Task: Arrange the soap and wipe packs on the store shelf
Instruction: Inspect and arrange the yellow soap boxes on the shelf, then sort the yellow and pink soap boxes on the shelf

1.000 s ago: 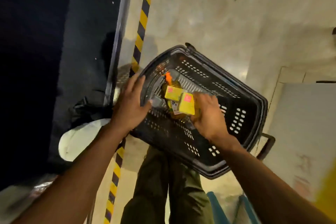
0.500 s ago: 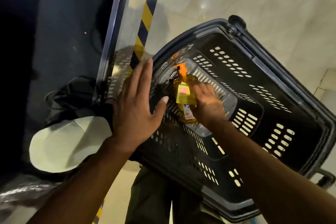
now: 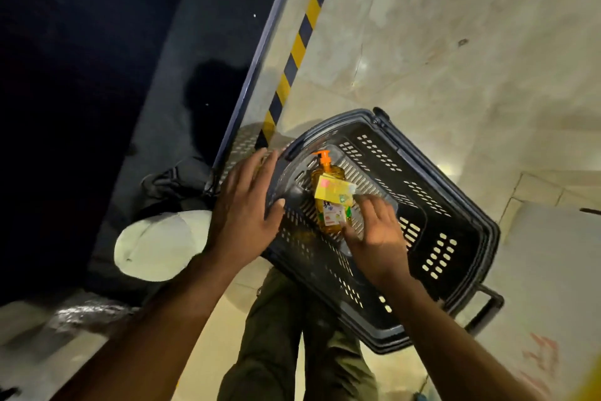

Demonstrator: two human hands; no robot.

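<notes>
The pale tiled floor (image 3: pixel 455 42) fills the right side. A yellow-and-black tape (image 3: pixel 302 39) runs along its left edge, beside a dark ledge (image 3: pixel 97 75). A black perforated basket (image 3: pixel 422 228) stands on the floor just right of the tape, seen from above, with its handle (image 3: pixel 484 306) sticking out at the near right corner. The person's olive trousers (image 3: pixel 292 335) show below the basket's near edge. A white cap (image 3: pixel 156 244) lies at the near end of the ledge, and a dark bag (image 3: pixel 175 179) sits just behind it.

The left hand (image 3: pixel 242 208) is spread wide, fingers straight, resting flat on the basket's left rim. The right hand (image 3: pixel 374 234) reaches into the basket. Its fingers touch the near right side of the soap (image 3: pixel 328 215); whether they grip it cannot be told.

The soap is an amber bottle lying on the basket's floor near its left wall. Its orange pump (image 3: pixel 323 156) points to the far edge. A small yellow box (image 3: pixel 335 189) with a pink sticker lies across the bottle's upper half.
</notes>
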